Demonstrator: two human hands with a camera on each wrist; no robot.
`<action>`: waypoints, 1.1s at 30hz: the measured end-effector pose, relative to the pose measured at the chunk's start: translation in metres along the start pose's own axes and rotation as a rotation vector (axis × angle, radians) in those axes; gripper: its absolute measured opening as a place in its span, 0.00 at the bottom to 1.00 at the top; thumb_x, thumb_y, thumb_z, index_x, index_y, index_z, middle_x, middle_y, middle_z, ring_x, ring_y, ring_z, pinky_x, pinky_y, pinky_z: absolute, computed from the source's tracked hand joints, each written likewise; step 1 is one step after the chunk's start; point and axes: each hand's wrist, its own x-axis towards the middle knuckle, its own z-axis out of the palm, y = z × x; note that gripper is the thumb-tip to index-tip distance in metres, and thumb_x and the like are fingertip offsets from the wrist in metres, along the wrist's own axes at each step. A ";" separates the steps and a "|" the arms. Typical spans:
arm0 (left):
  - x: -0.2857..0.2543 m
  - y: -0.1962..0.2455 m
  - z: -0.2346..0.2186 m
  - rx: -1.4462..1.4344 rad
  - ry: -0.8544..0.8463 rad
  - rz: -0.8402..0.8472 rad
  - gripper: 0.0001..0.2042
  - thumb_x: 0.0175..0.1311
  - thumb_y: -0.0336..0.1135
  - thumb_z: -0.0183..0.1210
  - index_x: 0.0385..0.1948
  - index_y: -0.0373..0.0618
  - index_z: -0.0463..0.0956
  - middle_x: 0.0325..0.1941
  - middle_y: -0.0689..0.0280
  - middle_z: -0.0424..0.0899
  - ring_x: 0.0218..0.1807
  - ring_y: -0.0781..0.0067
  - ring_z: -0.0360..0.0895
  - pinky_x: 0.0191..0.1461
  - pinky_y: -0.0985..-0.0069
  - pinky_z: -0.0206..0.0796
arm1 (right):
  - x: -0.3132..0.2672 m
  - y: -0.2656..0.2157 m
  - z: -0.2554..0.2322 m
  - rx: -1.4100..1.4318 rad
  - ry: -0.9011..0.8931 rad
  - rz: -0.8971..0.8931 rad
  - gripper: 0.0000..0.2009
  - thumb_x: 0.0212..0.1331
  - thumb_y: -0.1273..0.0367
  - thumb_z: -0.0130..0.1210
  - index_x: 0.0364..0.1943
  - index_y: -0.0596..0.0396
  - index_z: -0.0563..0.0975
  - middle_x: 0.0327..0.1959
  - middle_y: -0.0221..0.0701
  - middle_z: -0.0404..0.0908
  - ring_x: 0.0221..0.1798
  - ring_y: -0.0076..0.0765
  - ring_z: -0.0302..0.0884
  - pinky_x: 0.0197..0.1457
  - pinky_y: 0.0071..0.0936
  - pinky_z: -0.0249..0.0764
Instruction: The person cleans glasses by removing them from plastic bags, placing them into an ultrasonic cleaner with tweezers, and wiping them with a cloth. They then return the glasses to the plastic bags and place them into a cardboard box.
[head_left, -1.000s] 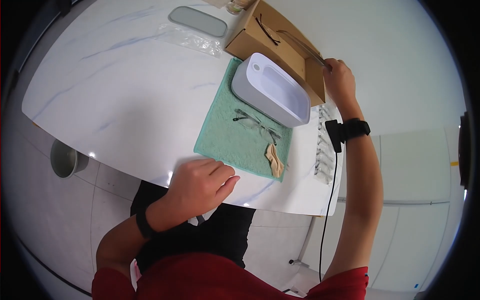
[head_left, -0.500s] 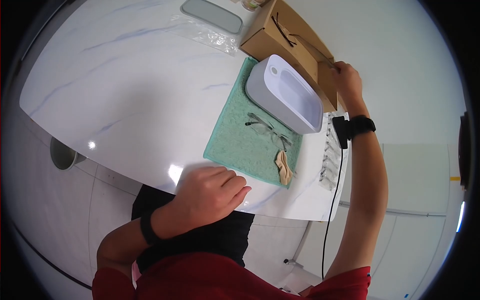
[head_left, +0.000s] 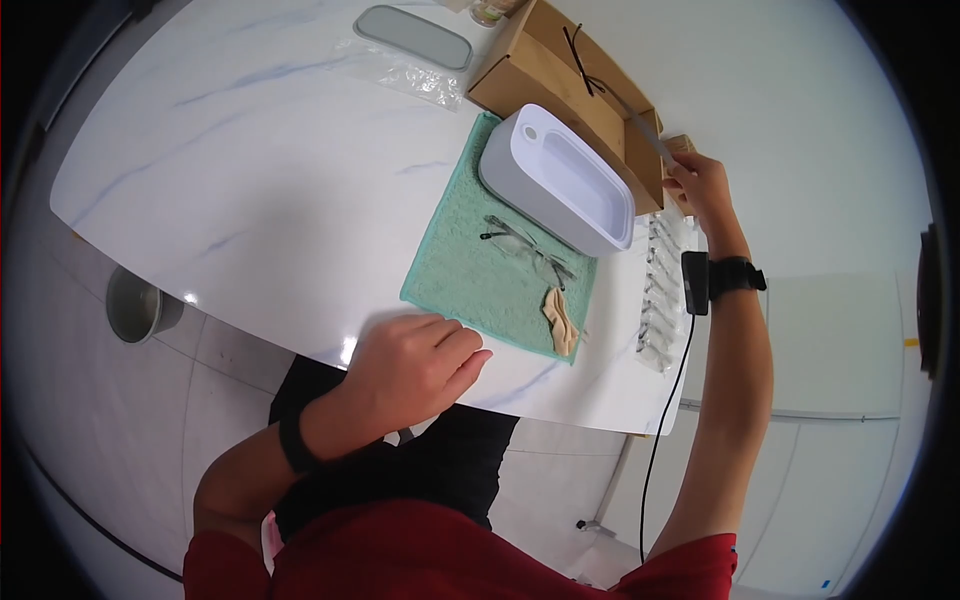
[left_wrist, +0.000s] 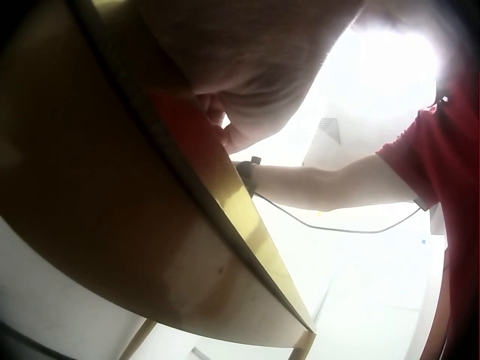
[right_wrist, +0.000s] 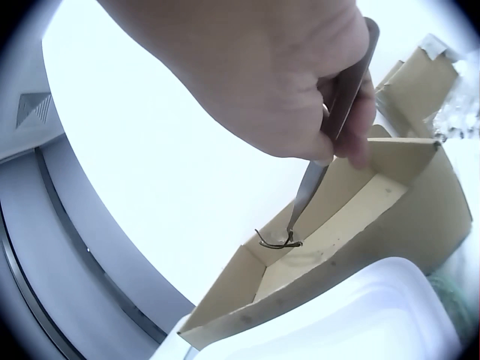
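My right hand (head_left: 700, 190) pinches a pair of long metal tweezers (right_wrist: 343, 97) near their back end. They slant down over the open cardboard box (right_wrist: 367, 217). At their tips is a pair of dark-framed glasses (head_left: 583, 65), seen nearly edge-on in the right wrist view, over the box. My left hand (head_left: 412, 365) rests at the table's front edge, fingers loosely curled, holding nothing. In front of the box a white ultrasonic cleaner (head_left: 505, 165) with an open basin stands on a green towel (head_left: 450, 250). Clear glasses (head_left: 530, 252) and a beige cloth (head_left: 560, 322) lie on that towel.
A grey oval lid (head_left: 413, 37) and a clear plastic bag (head_left: 410, 78) lie on the marble-patterned table (head_left: 250, 180). Several wrapped small items (head_left: 657, 300) line its right side. A black cable (head_left: 662, 430) hangs from my right wrist camera. A bin (head_left: 140, 305) stands on the floor.
My right hand has shifted slightly right and toward me, turning the tweezers so their flat side shows; the dark glasses moved right over the box. The left hand stays at the table edge.
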 end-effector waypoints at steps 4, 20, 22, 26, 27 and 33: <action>-0.002 0.000 0.002 0.009 0.020 0.007 0.06 0.53 0.28 0.68 0.25 0.45 0.77 0.20 0.65 0.77 0.21 0.63 0.75 0.24 0.68 0.65 | -0.041 0.017 -0.024 0.202 -0.065 0.059 0.15 0.65 0.68 0.57 0.52 0.61 0.81 0.39 0.31 0.86 0.40 0.25 0.86 0.36 0.22 0.74; -0.001 0.003 0.011 0.045 0.065 0.035 0.05 0.56 0.28 0.67 0.25 0.45 0.78 0.18 0.66 0.76 0.19 0.65 0.73 0.23 0.69 0.63 | -0.150 0.058 -0.094 0.165 -0.279 -0.026 0.12 0.67 0.70 0.58 0.51 0.59 0.82 0.36 0.28 0.86 0.36 0.22 0.85 0.32 0.18 0.71; -0.001 0.005 0.009 0.059 0.047 0.026 0.06 0.57 0.29 0.66 0.25 0.45 0.78 0.19 0.65 0.77 0.21 0.63 0.75 0.24 0.68 0.65 | -0.151 0.059 -0.092 0.144 -0.282 -0.035 0.11 0.67 0.70 0.58 0.50 0.59 0.82 0.35 0.27 0.86 0.35 0.22 0.85 0.32 0.18 0.71; -0.001 0.008 0.006 0.091 0.000 -0.004 0.07 0.59 0.31 0.65 0.25 0.45 0.76 0.22 0.63 0.80 0.24 0.58 0.78 0.28 0.65 0.70 | -0.152 0.055 -0.088 0.094 -0.243 -0.060 0.10 0.67 0.71 0.57 0.49 0.58 0.83 0.34 0.27 0.85 0.35 0.21 0.85 0.32 0.18 0.71; -0.001 0.008 0.006 0.096 -0.005 -0.008 0.07 0.59 0.31 0.65 0.25 0.45 0.76 0.22 0.63 0.80 0.24 0.58 0.78 0.28 0.65 0.69 | -0.152 0.056 -0.086 0.074 -0.219 -0.074 0.10 0.67 0.71 0.57 0.48 0.59 0.83 0.34 0.27 0.85 0.35 0.22 0.85 0.32 0.19 0.72; -0.002 0.007 0.009 0.101 0.010 0.002 0.07 0.59 0.31 0.65 0.25 0.45 0.76 0.21 0.63 0.79 0.23 0.58 0.78 0.27 0.65 0.69 | -0.168 0.044 -0.072 -0.224 0.035 -0.450 0.09 0.62 0.77 0.58 0.45 0.62 0.82 0.37 0.31 0.84 0.34 0.33 0.85 0.38 0.28 0.78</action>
